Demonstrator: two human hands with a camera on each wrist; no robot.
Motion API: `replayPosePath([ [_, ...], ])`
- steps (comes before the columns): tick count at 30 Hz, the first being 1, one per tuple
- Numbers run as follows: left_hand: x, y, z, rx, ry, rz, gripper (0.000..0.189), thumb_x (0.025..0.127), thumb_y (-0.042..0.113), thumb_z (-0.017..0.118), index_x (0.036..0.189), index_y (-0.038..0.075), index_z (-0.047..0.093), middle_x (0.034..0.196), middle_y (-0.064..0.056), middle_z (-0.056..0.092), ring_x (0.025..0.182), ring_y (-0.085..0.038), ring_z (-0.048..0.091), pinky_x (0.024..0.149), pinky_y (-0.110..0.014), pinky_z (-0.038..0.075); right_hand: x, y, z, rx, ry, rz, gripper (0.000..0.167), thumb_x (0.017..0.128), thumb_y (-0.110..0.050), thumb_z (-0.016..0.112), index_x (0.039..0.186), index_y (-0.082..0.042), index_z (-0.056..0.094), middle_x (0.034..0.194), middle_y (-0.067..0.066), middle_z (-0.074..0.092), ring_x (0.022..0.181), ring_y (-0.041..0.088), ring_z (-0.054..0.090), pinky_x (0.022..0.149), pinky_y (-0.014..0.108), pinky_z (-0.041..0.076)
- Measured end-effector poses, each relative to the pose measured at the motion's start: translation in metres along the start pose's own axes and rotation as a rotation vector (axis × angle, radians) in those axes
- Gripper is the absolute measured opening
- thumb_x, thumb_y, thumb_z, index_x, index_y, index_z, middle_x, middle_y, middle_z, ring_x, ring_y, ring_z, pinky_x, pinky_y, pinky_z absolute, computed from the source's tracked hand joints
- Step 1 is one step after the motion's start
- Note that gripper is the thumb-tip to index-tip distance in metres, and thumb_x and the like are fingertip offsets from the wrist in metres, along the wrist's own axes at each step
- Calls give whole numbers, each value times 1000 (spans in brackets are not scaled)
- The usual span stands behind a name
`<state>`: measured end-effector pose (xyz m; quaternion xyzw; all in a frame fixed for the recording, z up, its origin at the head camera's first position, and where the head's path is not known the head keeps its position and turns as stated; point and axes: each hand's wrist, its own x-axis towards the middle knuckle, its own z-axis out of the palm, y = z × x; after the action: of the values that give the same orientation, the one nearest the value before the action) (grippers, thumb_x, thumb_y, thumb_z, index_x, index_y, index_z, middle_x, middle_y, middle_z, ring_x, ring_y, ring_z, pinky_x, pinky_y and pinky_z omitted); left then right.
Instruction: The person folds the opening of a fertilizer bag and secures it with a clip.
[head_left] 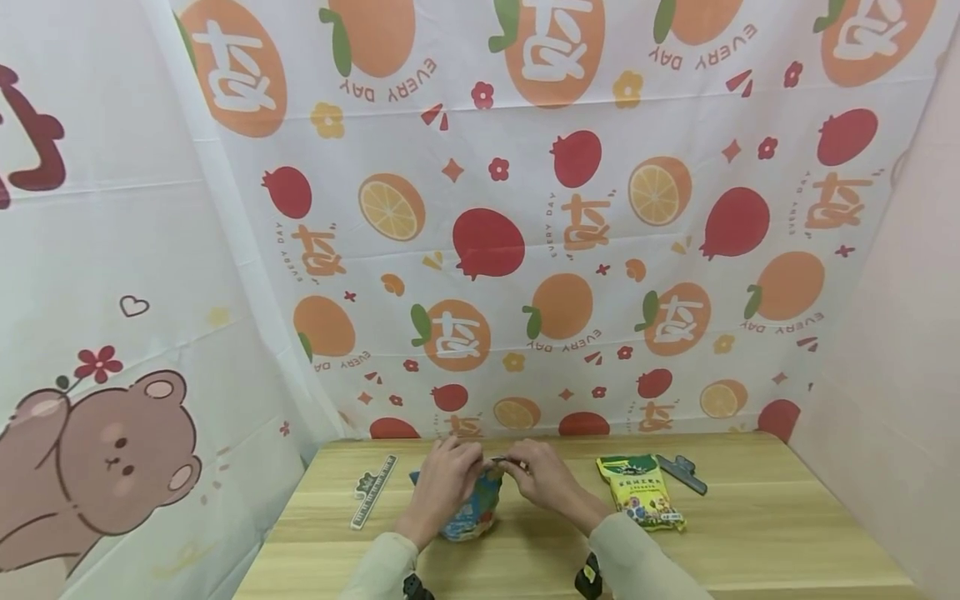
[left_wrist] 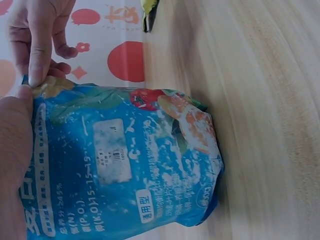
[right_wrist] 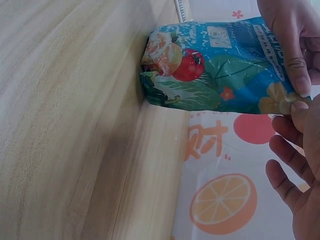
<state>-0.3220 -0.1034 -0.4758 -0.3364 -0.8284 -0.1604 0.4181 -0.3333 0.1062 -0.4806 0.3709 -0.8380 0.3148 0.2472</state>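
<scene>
A blue fertilizer bag (head_left: 471,515), printed with fruit and vegetables, stands upright on the wooden table. My left hand (head_left: 450,479) pinches its top edge; in the left wrist view the left thumb (left_wrist: 15,135) lies against the bag's printed side (left_wrist: 165,165). At the top corner my right hand (head_left: 543,475) pinches the bag between thumb and forefinger. The right wrist view shows this right hand (right_wrist: 300,160) with its other fingers spread loosely, close to the left hand (right_wrist: 290,40). White powdery patches show through the bag. Its mouth is mostly hidden by the fingers.
To the right lies a yellow and green packet (head_left: 641,493), with a dark grey clip (head_left: 684,474) just behind it. A white ruler (head_left: 374,493) with a cut-out shape lies on the left. Patterned cloth (head_left: 540,333) hangs behind the wooden table (head_left: 780,533).
</scene>
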Motion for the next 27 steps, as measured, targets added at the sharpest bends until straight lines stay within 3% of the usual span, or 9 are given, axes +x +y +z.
replayPosePath([
  [7,-2,-3,-1,-10,17,0,22,84,21,81,79,20,60,68,11,63,66,-6,43,63,-20,32,0,1,0,0,-6,11,9,96,-14,69,90,-17,76,77,-5,70,68,-2,48,59,14,44],
  [16,-8,-7,-4,-28,-15,-2,21,82,6,82,81,17,63,74,7,70,72,-11,57,68,-28,46,1,2,0,3,-20,25,9,96,-14,70,90,-16,77,79,-7,70,69,-2,47,60,14,44],
  [22,-9,-9,-7,14,-9,-10,23,82,11,82,80,17,60,70,9,69,69,-10,53,66,-27,42,2,1,-1,18,-45,81,9,96,-17,69,94,-18,78,83,-8,73,71,-1,49,61,15,46],
  [27,-10,-12,-8,45,11,-18,24,83,21,82,78,19,58,65,10,66,68,-11,50,65,-27,36,1,1,-2,15,-49,79,10,97,-18,69,93,-18,78,82,-8,72,70,-2,49,60,14,46],
])
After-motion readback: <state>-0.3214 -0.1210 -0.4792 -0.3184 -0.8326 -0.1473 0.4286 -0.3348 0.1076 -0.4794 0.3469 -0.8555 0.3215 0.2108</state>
